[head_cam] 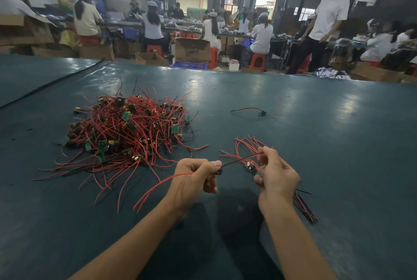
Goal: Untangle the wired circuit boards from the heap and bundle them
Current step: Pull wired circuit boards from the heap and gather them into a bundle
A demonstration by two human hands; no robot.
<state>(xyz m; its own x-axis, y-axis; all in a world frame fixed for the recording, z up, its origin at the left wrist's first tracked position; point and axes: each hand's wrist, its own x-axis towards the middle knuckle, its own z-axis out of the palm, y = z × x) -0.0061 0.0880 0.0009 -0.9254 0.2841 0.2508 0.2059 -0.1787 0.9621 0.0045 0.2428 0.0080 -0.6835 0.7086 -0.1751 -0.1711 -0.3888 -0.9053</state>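
A heap (126, 131) of small green circuit boards with tangled red and black wires lies on the dark green table (293, 121), left of centre. My left hand (194, 178) grips one small board by its edge, its red wires trailing down to the left. A black wire stretches from that board to my right hand (274, 176). My right hand holds a bundle of boards (250, 167), with red wires fanning up and red and black wire ends sticking out below the wrist.
A single wired board (261, 112) lies alone on the table to the right of the heap. A black cable (49, 83) runs across the table's far left. Beyond the far edge, people sit at benches among cardboard boxes and orange stools.
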